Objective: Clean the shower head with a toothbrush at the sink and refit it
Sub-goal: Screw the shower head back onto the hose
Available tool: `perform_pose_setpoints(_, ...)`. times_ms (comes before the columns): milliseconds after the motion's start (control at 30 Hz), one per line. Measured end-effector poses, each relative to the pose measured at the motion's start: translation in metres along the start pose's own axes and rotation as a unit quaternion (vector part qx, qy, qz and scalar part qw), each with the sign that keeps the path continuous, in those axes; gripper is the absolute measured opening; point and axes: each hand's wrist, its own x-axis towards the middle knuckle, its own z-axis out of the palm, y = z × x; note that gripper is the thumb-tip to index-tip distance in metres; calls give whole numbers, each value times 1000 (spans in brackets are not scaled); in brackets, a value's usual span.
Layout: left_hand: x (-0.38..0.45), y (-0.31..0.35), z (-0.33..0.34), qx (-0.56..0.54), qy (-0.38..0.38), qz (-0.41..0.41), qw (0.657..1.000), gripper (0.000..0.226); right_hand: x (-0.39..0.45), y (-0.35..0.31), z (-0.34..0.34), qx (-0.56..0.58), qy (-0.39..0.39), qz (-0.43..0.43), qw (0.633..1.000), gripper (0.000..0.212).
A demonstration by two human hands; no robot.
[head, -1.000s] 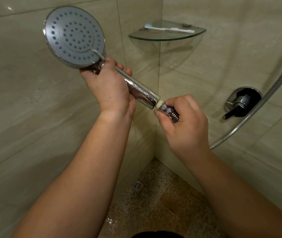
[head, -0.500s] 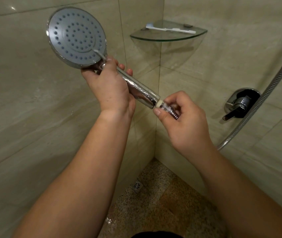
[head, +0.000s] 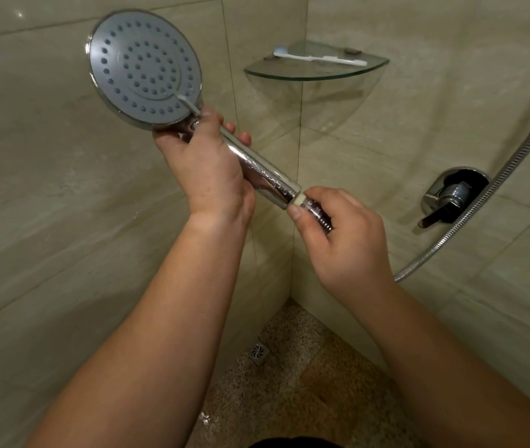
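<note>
Your left hand [head: 207, 169] grips the shower head [head: 145, 67] by its handle, face towards you at ten o'clock. Your right hand [head: 344, 240] pinches the hose nut [head: 317, 211] at the handle's end. If you turn the nut while it sits crooked, the thread may cross. The toothbrush [head: 318, 57] lies on the glass shelf [head: 318, 74] at one o'clock.

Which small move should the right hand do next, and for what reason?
Probably turn the hose nut further: the right hand pinches it at the handle's end, a pale ring shows at the joint, and the left hand steadies the shower head.
</note>
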Motion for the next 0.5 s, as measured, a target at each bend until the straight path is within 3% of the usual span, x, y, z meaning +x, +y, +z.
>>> perform_pose_setpoints(100,0,0,-2,-2,-15,-8,1000,19,7,1,-2,125,-106,134,977,29)
perform_pose_setpoints(200,0,-1,-4,-4,-28,-10,1000,19,13,1,-8,321,-211,292,876,33)
perform_pose_setpoints(267,0,-2,-3,-8,-31,-11,999,20,15,-1,-11,375,-219,322,841,25)
perform_pose_setpoints(400,1,-1,0,-9,-34,-7,999,20,14,-7,-14,389,-203,280,854,5)
perform_pose_setpoints(500,0,-1,1,-15,-42,-7,999,20,14,-7,-15,367,-181,255,876,16)
